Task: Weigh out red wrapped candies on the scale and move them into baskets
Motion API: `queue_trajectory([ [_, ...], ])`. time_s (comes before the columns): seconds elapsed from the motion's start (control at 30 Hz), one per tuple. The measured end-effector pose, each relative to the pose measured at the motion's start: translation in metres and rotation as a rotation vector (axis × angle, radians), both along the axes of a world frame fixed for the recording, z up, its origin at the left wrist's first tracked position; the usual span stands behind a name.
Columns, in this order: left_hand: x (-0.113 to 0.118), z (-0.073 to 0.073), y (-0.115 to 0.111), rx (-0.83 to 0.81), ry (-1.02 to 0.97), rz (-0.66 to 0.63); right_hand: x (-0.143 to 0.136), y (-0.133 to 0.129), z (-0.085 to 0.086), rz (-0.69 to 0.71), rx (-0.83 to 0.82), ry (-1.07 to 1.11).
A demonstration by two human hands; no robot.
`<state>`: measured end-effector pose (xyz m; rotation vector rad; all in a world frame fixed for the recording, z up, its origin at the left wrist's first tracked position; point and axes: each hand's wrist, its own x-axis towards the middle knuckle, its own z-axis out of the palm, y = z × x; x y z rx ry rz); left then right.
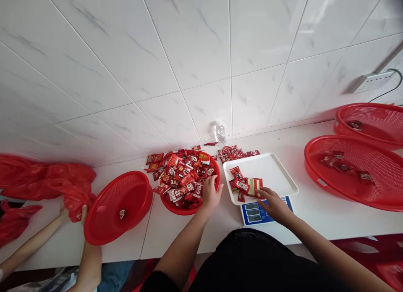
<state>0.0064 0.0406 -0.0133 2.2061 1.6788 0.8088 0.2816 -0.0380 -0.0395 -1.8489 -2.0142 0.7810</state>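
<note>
My left hand is at the right rim of a red basket heaped with small red snack packets. Its fingers are loosely spread over the edge packets, and nothing shows in them. Over the front edge of a white tray, my right hand reaches with fingers apart, the tips at a red and pale-green packet. A few smaller red packets lie beside that one in the tray. Beneath the tray sits a scale with a blue panel, partly covered by my right hand.
Loose packets and a clear bottle are by the wall. Left is a red basket with one packet; a co-worker's hands hold a red plastic bag. Two red baskets with few packets stand right, below a power strip.
</note>
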Motion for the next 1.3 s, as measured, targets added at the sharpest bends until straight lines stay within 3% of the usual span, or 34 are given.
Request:
queue_trajectory([
  [0.13,-0.066,-0.001,-0.007,0.014,0.026,0.206,0.008,-0.002,-0.01,-0.033,0.042,-0.038],
  [0.23,-0.084,-0.006,-0.018,-0.007,0.035,0.209,-0.009,0.012,-0.007,-0.024,0.097,-0.096],
  [0.47,-0.035,-0.002,-0.036,-0.027,-0.1,0.039,-0.065,0.058,-0.001,0.235,0.126,-0.252],
  [0.67,-0.017,0.004,-0.042,-0.129,-0.197,-0.038,-0.05,0.071,-0.015,0.229,0.386,-0.146],
  [0.83,0.004,0.012,-0.039,-0.385,-0.485,0.013,-0.035,0.082,-0.02,0.2,0.545,0.06],
  [0.93,0.024,0.017,-0.034,-0.598,-0.754,0.033,-0.034,0.08,-0.008,0.127,0.588,0.104],
  [1.03,0.047,0.024,-0.03,-0.957,-1.124,0.042,-0.047,0.069,0.016,0.079,0.626,0.215],
  [1.13,0.065,0.034,-0.03,-1.3,-1.449,-0.025,-0.071,0.05,0.042,0.128,0.602,0.399],
  [1.2,0.072,0.041,-0.032,-1.417,-1.612,-0.121,-0.087,0.037,0.055,0.175,0.566,0.368],
  [1.3,0.074,0.047,-0.036,-1.43,-1.777,-0.185,-0.1,0.022,0.067,0.241,0.503,0.182],
])
